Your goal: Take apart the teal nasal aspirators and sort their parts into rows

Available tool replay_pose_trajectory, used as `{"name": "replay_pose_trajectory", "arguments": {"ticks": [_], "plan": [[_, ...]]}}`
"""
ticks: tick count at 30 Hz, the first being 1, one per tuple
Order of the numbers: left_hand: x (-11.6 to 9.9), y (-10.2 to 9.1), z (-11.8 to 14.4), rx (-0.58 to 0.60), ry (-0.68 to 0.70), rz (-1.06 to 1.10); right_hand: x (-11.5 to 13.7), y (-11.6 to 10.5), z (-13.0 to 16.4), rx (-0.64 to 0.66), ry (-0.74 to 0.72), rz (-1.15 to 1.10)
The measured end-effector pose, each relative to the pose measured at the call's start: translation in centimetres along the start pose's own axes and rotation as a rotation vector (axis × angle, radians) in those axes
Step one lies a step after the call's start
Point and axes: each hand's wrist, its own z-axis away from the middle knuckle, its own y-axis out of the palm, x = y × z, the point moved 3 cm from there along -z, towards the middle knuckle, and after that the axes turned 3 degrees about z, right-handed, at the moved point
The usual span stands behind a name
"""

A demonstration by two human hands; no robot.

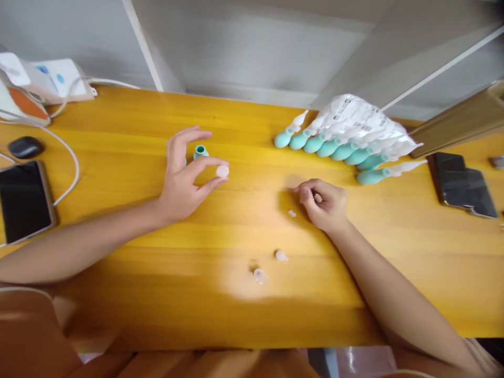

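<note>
Here, a small clear cap [222, 170] is pinched by the left hand [183, 176], just beside a teal bulb [200, 151] upright behind its fingers. The right hand [325, 203] is curled loosely; 3 clear pieces [281, 255] lie nearer it on the tabletop [118, 131].

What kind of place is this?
Probably a small hand-assembly workbench: a yellow wooden table, a row of teal bulbs lined up with packets, and loose clear caps near the hands.
</note>
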Motion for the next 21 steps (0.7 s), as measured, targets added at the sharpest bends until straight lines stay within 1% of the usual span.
{"name": "replay_pose_trajectory", "arguments": {"ticks": [2,4,6,10,15,21], "plan": [[1.0,0.5,0.0,0.027,-0.052,0.020,0.0,0.0,0.0,0.004,0.001,-0.004],[2.1,1.1,0.2,0.096,-0.119,0.022,0.1,0.0,0.0,0.005,-0.004,-0.005],[2.6,1.6,0.4,0.145,-0.155,-0.003,0.1,0.0,0.0,0.004,-0.017,-0.005],[2.4,1.6,0.5,0.194,-0.207,-0.054,0.2,-0.1,0.0,0.001,-0.032,-0.006],[1.7,1.4,0.3,0.182,-0.221,-0.068,0.1,-0.1,0.1,0.013,-0.028,-0.009],[2.1,1.5,0.5,0.195,-0.232,-0.075,-0.2,0.1,0.3,0.046,-0.013,-0.031]]}}
